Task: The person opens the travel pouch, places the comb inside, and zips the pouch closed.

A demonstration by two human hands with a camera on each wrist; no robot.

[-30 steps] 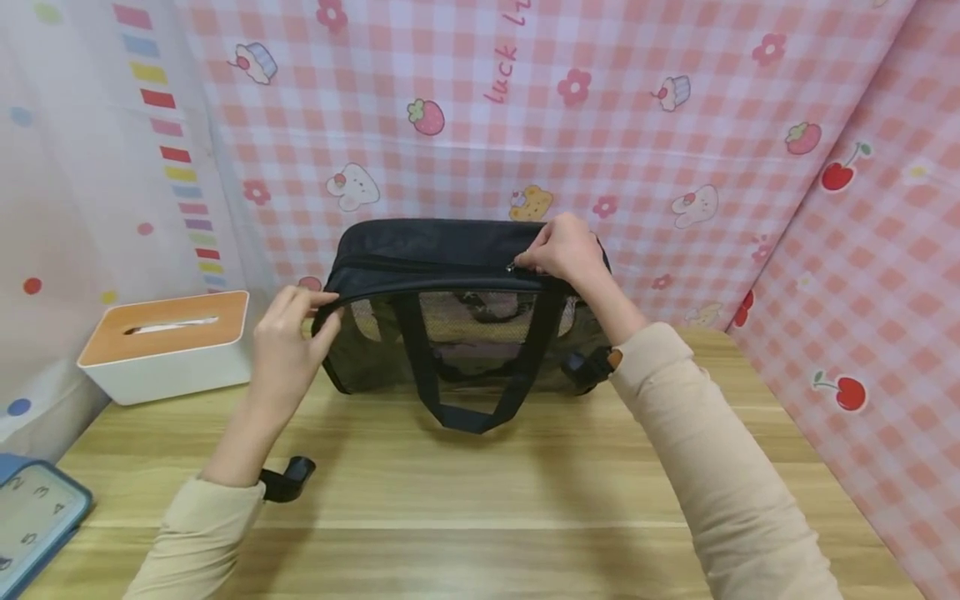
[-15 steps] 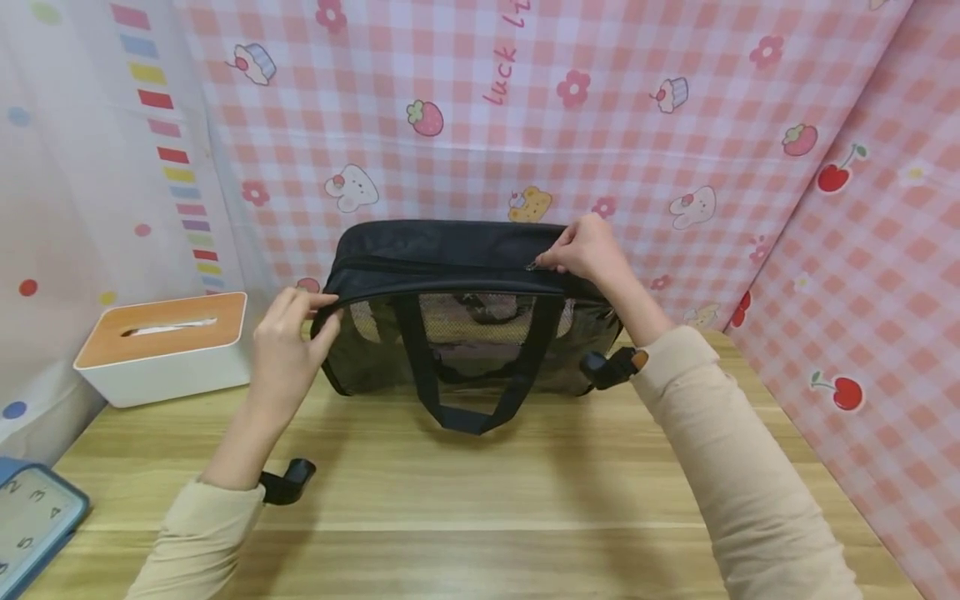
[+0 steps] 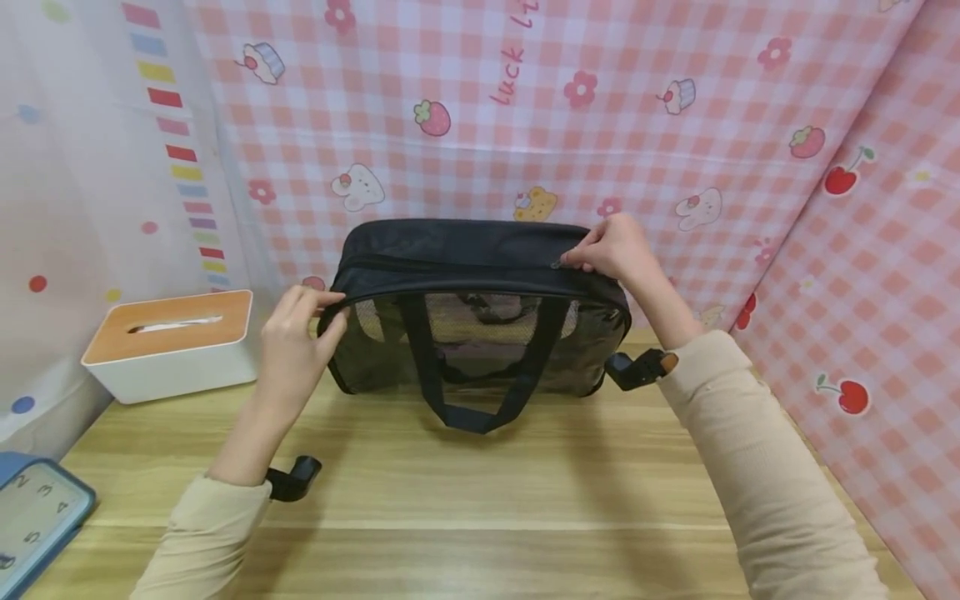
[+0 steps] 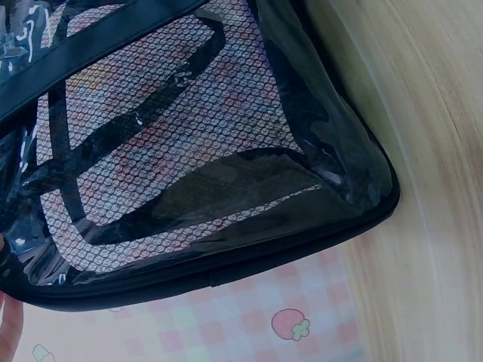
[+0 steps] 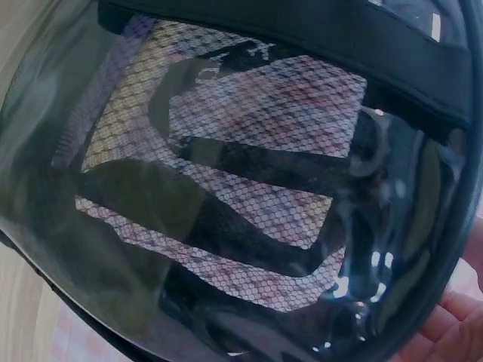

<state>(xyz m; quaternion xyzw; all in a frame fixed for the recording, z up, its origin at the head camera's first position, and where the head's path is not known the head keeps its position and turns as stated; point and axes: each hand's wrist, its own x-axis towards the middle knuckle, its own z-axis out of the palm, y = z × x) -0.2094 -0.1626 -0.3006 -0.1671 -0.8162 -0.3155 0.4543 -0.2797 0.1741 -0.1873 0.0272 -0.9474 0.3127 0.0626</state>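
Note:
A black bag (image 3: 465, 237) with see-through front, mesh panels and a dark strap handle (image 3: 468, 419) stands upright on the wooden table. My left hand (image 3: 292, 337) pinches its upper left corner between thumb and fingers. On top, near the right end, my right hand (image 3: 618, 247) pinches a small zipper pull (image 3: 557, 263). The zipper line runs left from it along the bag's top. The left wrist view shows the clear side and mesh (image 4: 173, 151) close up, with a sliver of my hand. In the right wrist view, my right fingers (image 5: 445, 324) show behind the bag's edge.
To the left of the bag stands a white tissue box (image 3: 176, 358) with a wood-coloured lid. A blue-framed clock (image 3: 45, 521) lies at the table's left front. A pink checked cloth (image 3: 465, 108) hangs directly behind the bag, another along the right side.
My right hand has moved to the right along the bag's top, taking the zipper pull with it. My left hand has kept its grip at the left corner.

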